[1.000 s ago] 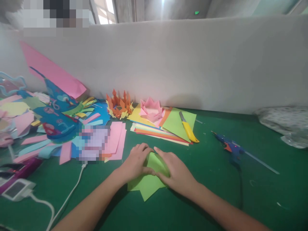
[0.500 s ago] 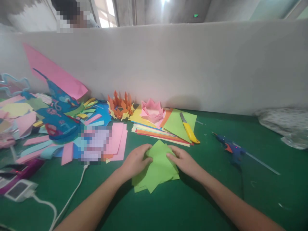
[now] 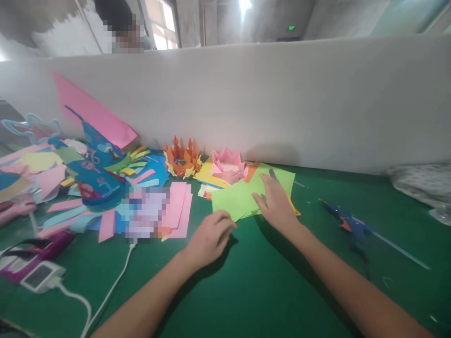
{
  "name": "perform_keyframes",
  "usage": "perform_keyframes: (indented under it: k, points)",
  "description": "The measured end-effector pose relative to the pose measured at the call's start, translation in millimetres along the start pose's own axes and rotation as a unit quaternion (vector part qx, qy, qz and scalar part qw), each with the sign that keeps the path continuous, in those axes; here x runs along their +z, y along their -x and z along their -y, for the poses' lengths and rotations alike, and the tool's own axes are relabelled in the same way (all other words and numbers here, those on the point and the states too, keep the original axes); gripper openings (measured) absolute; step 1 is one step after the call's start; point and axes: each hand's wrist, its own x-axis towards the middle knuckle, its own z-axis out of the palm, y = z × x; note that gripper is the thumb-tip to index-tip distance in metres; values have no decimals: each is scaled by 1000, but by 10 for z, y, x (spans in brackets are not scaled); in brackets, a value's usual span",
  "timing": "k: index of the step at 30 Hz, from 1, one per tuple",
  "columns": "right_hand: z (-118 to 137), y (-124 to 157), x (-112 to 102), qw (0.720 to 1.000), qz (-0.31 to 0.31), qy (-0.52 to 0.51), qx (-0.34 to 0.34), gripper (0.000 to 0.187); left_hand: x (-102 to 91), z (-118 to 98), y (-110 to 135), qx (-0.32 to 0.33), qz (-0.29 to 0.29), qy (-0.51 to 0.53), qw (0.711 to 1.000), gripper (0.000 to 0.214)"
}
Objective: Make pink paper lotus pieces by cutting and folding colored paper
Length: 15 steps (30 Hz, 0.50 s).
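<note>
Light green paper sheets (image 3: 234,199) lie over the coloured paper stack behind the middle of the table. My right hand (image 3: 280,206) rests over their right part with thumb and forefinger spread; whether it presses on them I cannot tell. My left hand (image 3: 211,237) hovers just in front of their near left corner, fingers loosely bent and apart, holding nothing. A knife with a yellow handle is mostly covered by my right hand; its dark blade (image 3: 273,175) shows above the fingers. A pink folded paper flower (image 3: 229,166) sits just behind the sheets.
An orange paper crown (image 3: 183,158) stands left of the flower. Pink paper strips (image 3: 179,211), a blue cone hat (image 3: 100,183) and a white cable (image 3: 120,272) occupy the left side. To the right lies a blue glue gun (image 3: 348,223). A pale partition (image 3: 334,103) runs along the back.
The green sheets went from between both hands at the front to the coloured stack farther back. Both hands have let go of them, and my right hand has moved forward over the knife.
</note>
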Motion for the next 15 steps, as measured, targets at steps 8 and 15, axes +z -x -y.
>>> perform_keyframes:
  k: [8,15]
  points:
    - [751,-162,273,932,248,-83,-250,57,272,-210,165,248,215,-2,944,13]
    - [1210,-429,925,895,315,-99,-299,78,321,-187,193,263,206,3,943,12]
